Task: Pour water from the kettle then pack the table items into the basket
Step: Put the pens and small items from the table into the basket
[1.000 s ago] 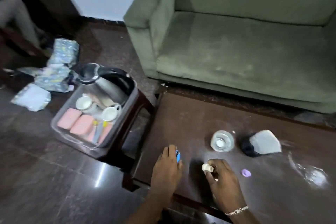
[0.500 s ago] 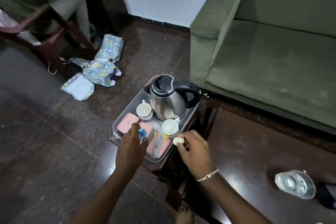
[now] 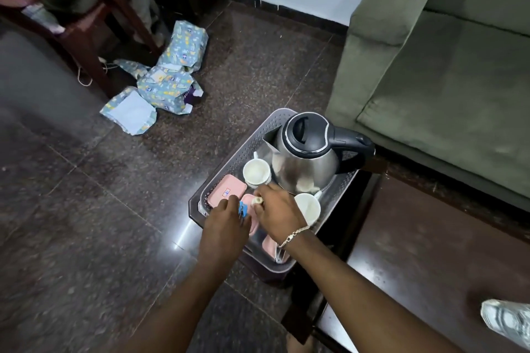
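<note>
A grey plastic basket (image 3: 229,162) stands on a dark stool left of the table. Inside it are a steel kettle (image 3: 308,162) with a black lid and handle, two white cups (image 3: 256,172) (image 3: 309,207) and pink lidded boxes (image 3: 226,190). Both hands are low inside the basket, over the pink boxes. My left hand (image 3: 228,222) pinches a small blue clip (image 3: 243,208). My right hand (image 3: 279,213), with a bracelet on the wrist, pinches a small white object (image 3: 257,200).
The dark wooden table (image 3: 430,252) lies to the right, with a clear glass (image 3: 506,321) at its near right edge. A green sofa (image 3: 444,66) stands behind. Patterned packets (image 3: 169,80) lie on the floor beside a wooden chair (image 3: 74,26), where a person sits.
Both hands have carried the blue clip and the white object from the table to the basket and have now sunk down among the pink boxes. My view has swung left.
</note>
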### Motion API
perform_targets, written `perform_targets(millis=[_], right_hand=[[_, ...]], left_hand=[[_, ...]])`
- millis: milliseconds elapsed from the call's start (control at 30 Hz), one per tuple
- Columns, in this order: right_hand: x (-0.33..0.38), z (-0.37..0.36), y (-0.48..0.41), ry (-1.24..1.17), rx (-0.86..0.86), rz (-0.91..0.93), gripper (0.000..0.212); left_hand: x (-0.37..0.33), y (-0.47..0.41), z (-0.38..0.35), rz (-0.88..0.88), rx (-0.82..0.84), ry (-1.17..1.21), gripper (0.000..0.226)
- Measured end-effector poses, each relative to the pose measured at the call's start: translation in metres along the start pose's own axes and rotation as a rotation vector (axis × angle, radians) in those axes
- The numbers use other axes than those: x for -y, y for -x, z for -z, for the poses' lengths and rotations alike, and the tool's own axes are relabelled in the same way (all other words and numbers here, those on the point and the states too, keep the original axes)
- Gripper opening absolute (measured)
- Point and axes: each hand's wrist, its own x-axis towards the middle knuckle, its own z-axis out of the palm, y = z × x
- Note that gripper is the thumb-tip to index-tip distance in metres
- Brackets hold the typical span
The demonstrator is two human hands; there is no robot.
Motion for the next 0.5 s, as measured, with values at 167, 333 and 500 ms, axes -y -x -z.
perform_targets(millis=[167,333,500], right_hand=[[-0.003,-0.010,-0.003,0.054,0.030,-0.003,0.024],[-0.005,-0.008,0.001,0.052,0.047,0.029,0.030],[-0.013,0.018,0.042,-0.070,-0.105,0.067,0.037]], left_hand=[[0.004,-0.001,-0.003,-0.037,-0.011,-0.049,0.028],[0.002,0.003,0.001,-0.033,0.000,-0.017,0.031],[-0.010,0.015,0.010,-0.082,-0.077,0.044,0.039]])
